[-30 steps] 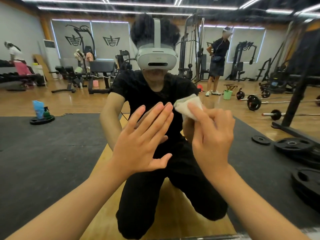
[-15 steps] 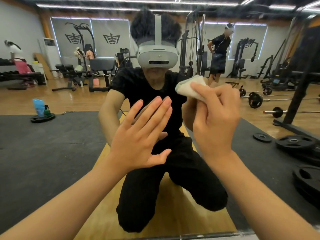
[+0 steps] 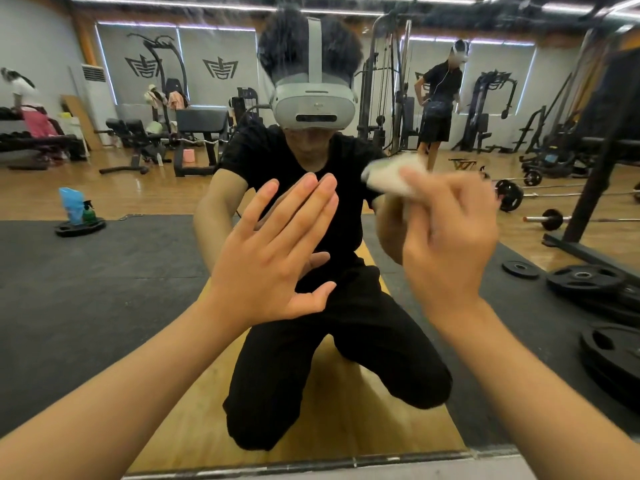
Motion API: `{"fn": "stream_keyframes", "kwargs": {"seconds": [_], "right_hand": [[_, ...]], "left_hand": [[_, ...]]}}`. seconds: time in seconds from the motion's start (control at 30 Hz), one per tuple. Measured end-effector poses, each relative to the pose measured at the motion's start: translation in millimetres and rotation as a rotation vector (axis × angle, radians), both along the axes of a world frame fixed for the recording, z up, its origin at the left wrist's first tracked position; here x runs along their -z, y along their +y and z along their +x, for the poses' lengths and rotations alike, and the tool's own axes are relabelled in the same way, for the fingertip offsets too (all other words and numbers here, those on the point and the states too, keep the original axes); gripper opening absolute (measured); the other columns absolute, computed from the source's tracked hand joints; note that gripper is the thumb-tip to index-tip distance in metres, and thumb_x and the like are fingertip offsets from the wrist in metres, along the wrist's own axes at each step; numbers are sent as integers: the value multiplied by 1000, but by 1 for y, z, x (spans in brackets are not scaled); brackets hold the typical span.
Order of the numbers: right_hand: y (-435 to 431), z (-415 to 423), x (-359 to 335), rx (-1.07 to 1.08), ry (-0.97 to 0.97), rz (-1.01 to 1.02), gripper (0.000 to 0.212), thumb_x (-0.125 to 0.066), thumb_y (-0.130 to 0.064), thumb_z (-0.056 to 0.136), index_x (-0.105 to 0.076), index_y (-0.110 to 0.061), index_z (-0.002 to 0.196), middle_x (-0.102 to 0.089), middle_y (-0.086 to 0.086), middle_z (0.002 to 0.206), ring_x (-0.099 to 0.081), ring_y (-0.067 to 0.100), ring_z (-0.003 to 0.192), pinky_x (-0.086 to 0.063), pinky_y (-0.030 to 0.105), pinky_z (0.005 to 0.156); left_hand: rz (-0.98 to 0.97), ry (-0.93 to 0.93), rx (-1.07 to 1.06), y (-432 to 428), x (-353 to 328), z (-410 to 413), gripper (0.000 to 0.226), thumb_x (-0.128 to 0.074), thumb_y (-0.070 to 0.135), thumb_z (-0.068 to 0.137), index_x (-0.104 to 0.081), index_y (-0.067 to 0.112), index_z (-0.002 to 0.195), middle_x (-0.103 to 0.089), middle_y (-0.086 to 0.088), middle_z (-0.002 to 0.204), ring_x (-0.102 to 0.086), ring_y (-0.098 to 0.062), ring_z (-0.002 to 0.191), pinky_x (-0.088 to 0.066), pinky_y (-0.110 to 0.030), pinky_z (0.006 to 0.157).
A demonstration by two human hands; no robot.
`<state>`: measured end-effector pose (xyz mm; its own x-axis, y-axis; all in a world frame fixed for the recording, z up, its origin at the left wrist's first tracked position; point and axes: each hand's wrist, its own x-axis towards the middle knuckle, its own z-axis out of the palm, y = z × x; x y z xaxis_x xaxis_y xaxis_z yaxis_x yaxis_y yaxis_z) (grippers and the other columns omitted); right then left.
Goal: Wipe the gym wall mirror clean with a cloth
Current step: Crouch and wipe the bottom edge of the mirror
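The mirror [image 3: 104, 299] stood straight ahead of both hands and filled the view. The left hand [image 3: 273, 258] lay flat on the glass, fingers straight and close together. The right hand [image 3: 450, 244], blurred, gripped a bunched white cloth [image 3: 391, 178] held to the glass just up and right of the left hand, so it was the wiping hand. Glass ran on wide to both sides and upward. Its bottom edge [image 3: 311, 468] lay well below the hands. A sweep leftward would likely meet the braced left hand. Rightward and upward looked open.
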<state>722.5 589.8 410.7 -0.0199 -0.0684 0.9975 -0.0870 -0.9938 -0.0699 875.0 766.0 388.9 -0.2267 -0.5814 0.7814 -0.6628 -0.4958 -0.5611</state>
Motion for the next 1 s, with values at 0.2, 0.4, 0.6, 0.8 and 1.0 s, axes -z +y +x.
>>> {"fn": "stream_keyframes", "kwargs": {"seconds": [0.2,0.4,0.6,0.8,1.0], "right_hand": [[3,-2,89,-46,95,-79,25,-56,-1,104,-74,-11,117,-56,7,99,-46,24,78,-38,35,67],[-24,-24,62,-1,241,-278,23,-53,-12,108,-74,-12,117,-61,17,92,-49,29,77,-41,43,62],[-23,-6,-33,29,-133,96,27,-64,9,92,-74,-7,111,-55,19,92,-48,27,89,-33,18,78],[-3,-26,111,53,193,-55,43,-63,12,90,-60,-16,123,-47,5,85,-41,23,73,-35,41,57],[-42,-26,-22,145,-126,129,22,-60,7,91,-69,-2,108,-54,24,93,-54,39,84,-40,34,72]], "left_hand": [[2,7,-10,0,-1,-1,92,-44,62,96,-28,3,165,-24,-15,173,-22,-31,161,-15,-52,131],[5,5,1,1,-1,-1,93,-45,62,96,-28,3,165,-23,-14,173,-22,-30,161,-15,-52,131],[-1,-2,-10,0,-1,-2,92,-44,62,96,-28,3,165,-23,-14,173,-22,-31,161,-14,-51,132],[4,4,-9,1,-1,-2,91,-45,60,97,-28,2,165,-23,-15,173,-22,-31,161,-14,-51,132],[-4,-6,-1,0,0,-2,90,-43,60,97,-30,1,164,-24,-16,172,-24,-32,160,-13,-51,132]]}}
